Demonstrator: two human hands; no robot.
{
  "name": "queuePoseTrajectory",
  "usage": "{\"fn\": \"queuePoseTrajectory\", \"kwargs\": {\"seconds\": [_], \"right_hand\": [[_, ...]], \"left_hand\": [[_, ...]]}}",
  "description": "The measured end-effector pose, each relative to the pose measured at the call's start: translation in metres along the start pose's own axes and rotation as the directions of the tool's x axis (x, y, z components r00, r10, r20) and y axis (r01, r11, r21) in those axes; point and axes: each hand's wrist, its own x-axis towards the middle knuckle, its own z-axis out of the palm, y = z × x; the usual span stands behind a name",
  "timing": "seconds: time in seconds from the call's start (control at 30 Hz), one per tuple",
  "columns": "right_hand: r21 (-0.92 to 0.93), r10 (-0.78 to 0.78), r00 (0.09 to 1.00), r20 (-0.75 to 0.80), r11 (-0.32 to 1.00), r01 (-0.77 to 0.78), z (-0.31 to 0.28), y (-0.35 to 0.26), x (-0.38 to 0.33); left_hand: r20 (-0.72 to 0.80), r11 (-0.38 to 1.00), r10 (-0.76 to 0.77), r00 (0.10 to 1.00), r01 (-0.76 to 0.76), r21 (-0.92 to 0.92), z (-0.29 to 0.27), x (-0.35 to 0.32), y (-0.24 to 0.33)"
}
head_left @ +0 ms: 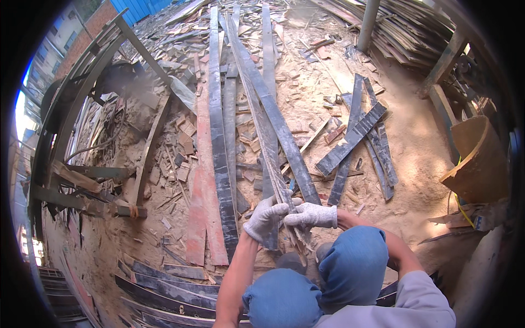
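Observation:
Both my hands wear pale knitted gloves and meet in front of my knees. My left hand (267, 216) is closed around a long, narrow, splintered wood strip (266, 146), its thumb side toward the right hand. From the other side, my right hand (313, 215) grips the same strip. The near end of the strip is frayed and hangs between my knees; its far part slants away to the upper left. Close beside it lies a long dark-faced board (281, 127). Another dark board (219, 131) and a reddish board (205, 180) lie to the left.
Crossed dark boards (353, 139) lie on sawdust-covered ground at right. Wood scraps (180, 164) are strewn at left beside a metal frame (117, 210). Dark strips (169, 290) lie near my left side. A plank pile (410, 33), a post (368, 24) and a curved brown panel (473, 164) stand rightward.

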Motion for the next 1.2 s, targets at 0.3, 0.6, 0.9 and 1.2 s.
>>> {"fn": "queuePoseTrajectory", "kwargs": {"seconds": [0.3, 0.6, 0.9, 1.2], "right_hand": [[-0.58, -0.273, 0.851, -0.449, 0.813, -0.045, 0.016, 0.007, -0.007], [-0.869, -0.487, 0.817, -0.308, 0.494, -0.033, 0.03, 0.013, 0.002], [-0.698, -0.493, 0.514, -0.702, 0.62, -0.358, -0.038, 0.061, 0.035], [-0.605, -0.111, 0.696, -0.709, 0.604, -0.519, -0.088, 0.091, 0.061]], "left_hand": [[-0.097, 0.918, 0.193, 0.976, -0.215, -0.333, 0.011, 0.005, -0.03], [-0.124, 0.743, 0.135, 0.983, -0.183, -0.644, -0.041, 0.003, -0.088], [-0.294, 0.924, 0.128, 0.947, -0.222, -0.311, -0.03, -0.012, -0.059], [-0.229, 0.894, 0.23, 0.946, -0.298, -0.335, -0.054, -0.023, -0.038]]}}
